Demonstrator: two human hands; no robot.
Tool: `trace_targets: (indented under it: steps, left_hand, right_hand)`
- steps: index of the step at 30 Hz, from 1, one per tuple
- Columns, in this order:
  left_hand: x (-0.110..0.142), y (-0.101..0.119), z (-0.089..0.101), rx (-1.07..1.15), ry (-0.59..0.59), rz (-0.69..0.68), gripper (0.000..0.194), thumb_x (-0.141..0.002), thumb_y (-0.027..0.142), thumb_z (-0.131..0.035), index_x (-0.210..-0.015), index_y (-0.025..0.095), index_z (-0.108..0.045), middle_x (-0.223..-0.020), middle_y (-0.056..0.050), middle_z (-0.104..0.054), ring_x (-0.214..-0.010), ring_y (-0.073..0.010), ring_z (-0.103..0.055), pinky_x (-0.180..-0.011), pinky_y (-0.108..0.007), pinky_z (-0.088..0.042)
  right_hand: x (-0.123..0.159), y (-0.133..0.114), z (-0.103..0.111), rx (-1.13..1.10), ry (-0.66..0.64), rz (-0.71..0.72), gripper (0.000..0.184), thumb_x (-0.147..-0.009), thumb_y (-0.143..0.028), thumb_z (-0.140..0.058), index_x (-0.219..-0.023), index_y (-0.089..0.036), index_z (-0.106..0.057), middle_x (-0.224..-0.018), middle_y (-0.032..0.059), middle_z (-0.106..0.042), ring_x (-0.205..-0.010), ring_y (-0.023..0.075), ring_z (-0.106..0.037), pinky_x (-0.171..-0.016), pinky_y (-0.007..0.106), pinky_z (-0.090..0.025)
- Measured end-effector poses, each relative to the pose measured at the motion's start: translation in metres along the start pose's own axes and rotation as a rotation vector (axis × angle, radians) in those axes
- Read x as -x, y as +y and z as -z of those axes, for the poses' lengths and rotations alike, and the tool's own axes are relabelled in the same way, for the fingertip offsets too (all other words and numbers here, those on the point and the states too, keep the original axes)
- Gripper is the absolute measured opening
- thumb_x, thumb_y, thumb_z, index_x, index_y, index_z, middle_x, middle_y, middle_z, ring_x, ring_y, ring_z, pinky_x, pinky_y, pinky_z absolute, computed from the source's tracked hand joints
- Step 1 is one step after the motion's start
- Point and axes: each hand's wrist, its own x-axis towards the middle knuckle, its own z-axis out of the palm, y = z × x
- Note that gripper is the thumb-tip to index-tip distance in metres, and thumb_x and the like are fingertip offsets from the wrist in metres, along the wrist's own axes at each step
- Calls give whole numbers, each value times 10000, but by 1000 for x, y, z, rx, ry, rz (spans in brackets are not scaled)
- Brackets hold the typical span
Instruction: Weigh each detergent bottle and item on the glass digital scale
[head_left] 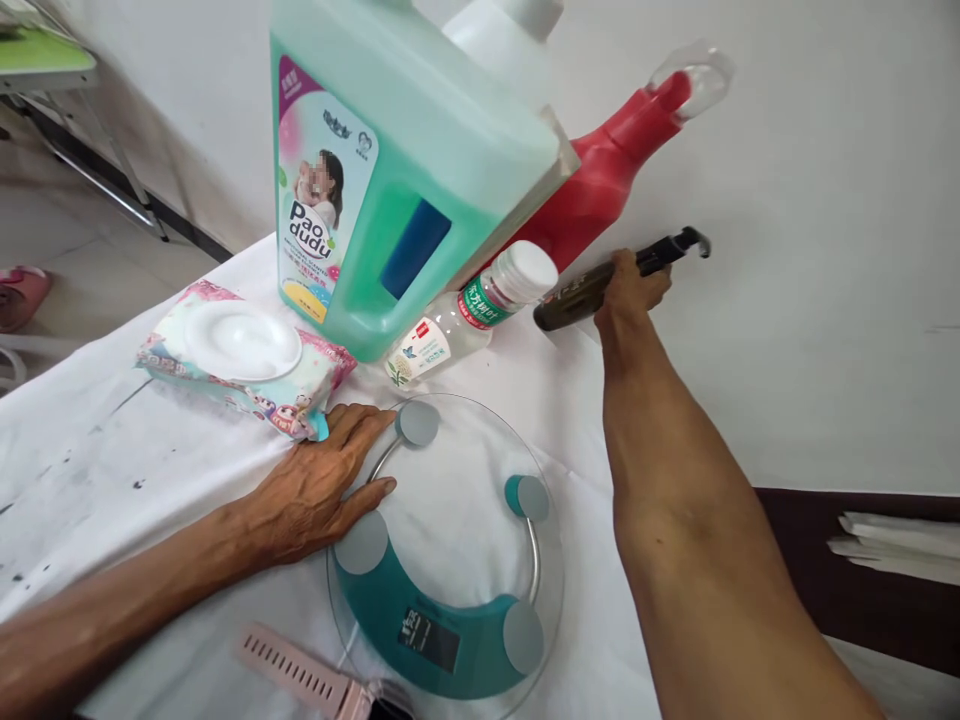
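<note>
My left hand (337,480) lies on the left edge of a round glass bathroom scale (442,650), with its fingers stretched out and its thumb apart over the glass. The scale has a teal band, grey pads and a small dark display. At the back right, my right hand (630,285) is wrapped round a dark pump bottle (574,298) with a black pump head. That bottle is tilted in the picture; whether its base touches the table I cannot tell. A clear drink bottle (472,310) with a white cap stands between the scale and a large green detergent jug (360,270).
A pack of wet wipes (225,350) lies left of the jug. Behind the jug are a red bottle (600,180) and a white bottle (495,40), partly hidden. A pink watch (300,670) lies by the scale's near edge. The white cloth (82,430) has dark spots.
</note>
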Motion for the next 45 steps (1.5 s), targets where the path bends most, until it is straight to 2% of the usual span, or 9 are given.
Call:
trace_targets:
  steps: [3, 5, 11, 14, 17, 22, 29, 38, 45]
  left_hand:
    - [0, 0, 0, 13, 0, 15, 562, -1051, 379, -543, -1592, 298, -412, -1481, -114, -581, -1392, -325, -561, -1138, -521, -559]
    - [-1, 1, 1, 17, -10, 14, 556, -1049, 379, -544, -1581, 287, -416, -1478, -117, -581, -1385, -328, -564, -1140, -529, -557]
    - [-2, 2, 6, -7, -58, 22, 559, -1042, 377, -548, -1561, 213, -416, -1469, -157, -569, -1380, -348, -549, -1128, -551, -558]
    - [-2, 2, 7, -13, -72, 22, 560, -1037, 382, -541, -1554, 210, -418, -1469, -171, -552, -1400, -358, -527, -1115, -571, -561]
    - [-2, 0, 6, -17, -79, 2, 562, -1037, 403, -526, -1547, 193, -419, -1463, -184, -531, -1408, -362, -513, -1108, -587, -557]
    - [-1, -6, 4, -68, -66, -36, 564, -1039, 412, -504, -1542, 172, -415, -1424, -182, -528, -1397, -364, -508, -1110, -602, -538]
    - [-1, -10, 3, -83, -47, -88, 484, -1088, 363, -373, -1522, 159, -429, -1365, -177, -532, -1327, -339, -545, -1076, -567, -558]
    - [-1, -6, 5, -132, -73, -87, 477, -1101, 333, -329, -1488, 87, -459, -1338, -192, -539, -1289, -330, -559, -1095, -530, -551]
    - [-1, -8, 3, -114, -54, -82, 452, -1096, 380, -403, -1490, 161, -433, -1369, -187, -544, -1296, -343, -550, -1032, -557, -584]
  right_hand:
    - [5, 4, -5, -27, 45, -67, 176, -899, -324, -645, -1022, -274, -529, -1168, 73, -663, -1059, 227, -607, -1037, 448, -497]
    - [16, 8, 0, -103, 37, -3, 251, -869, -317, -705, -1053, -290, -537, -1175, 63, -676, -1065, 232, -601, -1073, 443, -488]
    - [68, -4, 46, -303, 51, -4, 274, -862, -464, -702, -925, -331, -471, -1123, 77, -683, -1096, 316, -617, -1084, 553, -507]
    - [105, -40, 92, -388, 39, 104, 269, -820, -469, -760, -868, -308, -551, -1017, 66, -693, -1071, 324, -672, -1073, 587, -534]
    - [158, -90, 146, -435, -128, 220, 212, -796, -436, -796, -848, -286, -656, -995, 66, -719, -1094, 332, -718, -1025, 596, -562]
    - [252, -152, 201, -419, -366, 53, 224, -809, -474, -794, -899, -279, -734, -1078, 66, -753, -1103, 329, -740, -939, 594, -625]
    - [325, -160, 197, -370, -538, -39, 268, -838, -449, -808, -1018, -259, -750, -1106, 53, -770, -1055, 266, -744, -960, 510, -624]
    - [339, -151, 189, -303, -532, 74, 306, -873, -458, -807, -1103, -264, -755, -1178, 58, -767, -1062, 249, -730, -1039, 507, -575]
    - [355, -127, 190, -447, -425, -32, 516, -874, -616, -745, -1254, -272, -687, -1254, 66, -710, -1192, 273, -678, -1117, 530, -500]
